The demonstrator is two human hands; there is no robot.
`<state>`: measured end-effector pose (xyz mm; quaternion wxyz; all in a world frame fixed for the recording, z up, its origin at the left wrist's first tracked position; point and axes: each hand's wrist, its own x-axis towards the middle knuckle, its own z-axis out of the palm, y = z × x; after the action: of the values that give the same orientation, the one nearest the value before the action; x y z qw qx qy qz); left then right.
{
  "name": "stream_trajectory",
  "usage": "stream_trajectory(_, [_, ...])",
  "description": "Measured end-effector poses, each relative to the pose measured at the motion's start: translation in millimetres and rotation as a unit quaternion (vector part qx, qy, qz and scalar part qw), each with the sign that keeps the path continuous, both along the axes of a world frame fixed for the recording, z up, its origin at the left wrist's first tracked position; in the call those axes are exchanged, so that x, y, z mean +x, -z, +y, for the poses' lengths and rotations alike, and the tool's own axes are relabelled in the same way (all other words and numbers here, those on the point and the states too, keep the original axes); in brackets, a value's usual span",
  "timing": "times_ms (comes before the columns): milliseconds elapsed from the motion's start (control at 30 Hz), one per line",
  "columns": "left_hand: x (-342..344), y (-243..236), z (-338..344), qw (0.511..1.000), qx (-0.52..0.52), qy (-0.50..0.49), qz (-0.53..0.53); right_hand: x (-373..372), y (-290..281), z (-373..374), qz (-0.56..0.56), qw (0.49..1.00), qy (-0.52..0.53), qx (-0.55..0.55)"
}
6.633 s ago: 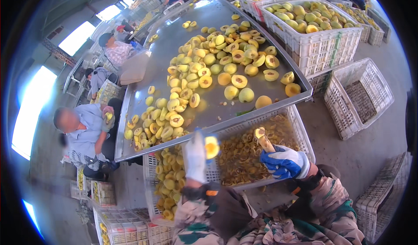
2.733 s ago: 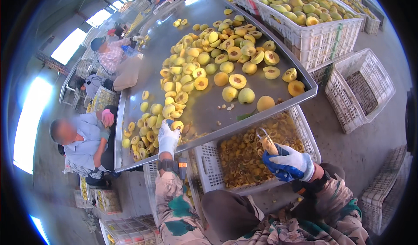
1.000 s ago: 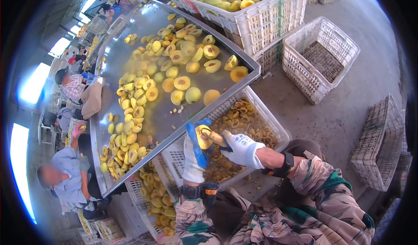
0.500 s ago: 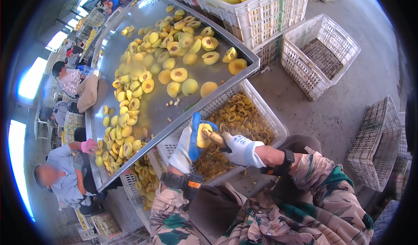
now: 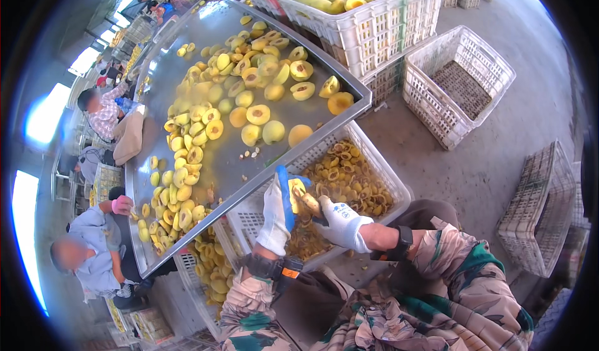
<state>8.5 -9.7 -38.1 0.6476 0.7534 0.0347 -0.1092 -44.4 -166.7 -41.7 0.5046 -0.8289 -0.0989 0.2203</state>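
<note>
In my left hand [image 5: 276, 210], gloved in white with a blue palm, a yellow peach half [image 5: 295, 190] is held with its cut side toward my right. My right hand [image 5: 342, 224], in a white glove, is closed on a short tan tool [image 5: 311, 204] whose tip meets the fruit; the fruit and fingers hide its working end. Both hands are above a white crate [image 5: 393, 185] of hollowed, browned peach pieces [image 5: 346, 170]. Beyond them, many peach halves [image 5: 215, 129], some with pits, lie on a metal table [image 5: 274, 123].
The table's raised rim [image 5: 249, 185] runs diagonally past my hands. A crate of peach halves [image 5: 209, 267] stands at lower left. Stacked crates [image 5: 380, 36] of fruit and an empty crate [image 5: 458, 89] are on the right. A pink-gloved co-worker [image 5: 93, 245] sits at the left.
Both my hands have shifted slightly right, still holding the peach half and the tool. The peach half is turned more edge-on. The co-worker's pink glove has drawn back from the fruit pile.
</note>
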Motion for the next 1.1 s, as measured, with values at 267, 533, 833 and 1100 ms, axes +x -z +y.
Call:
stream_trajectory(267, [20,24,38,0.962,0.114,0.244,-0.046,5,3,-17,0.024,0.992,-0.113,-0.041])
stream_trajectory(533, [6,16,-2,0.997,0.013,-0.065,0.029,2,-1,-4,0.087,0.996,-0.007,0.006])
stream_trajectory(833, [23,17,29,0.976,0.041,0.201,0.079,7,-7,-20,0.185,0.977,-0.092,0.041])
stream_trajectory(1100, [3,4,-4,0.979,-0.202,0.002,0.011,7,2,0,0.054,0.997,0.017,0.044])
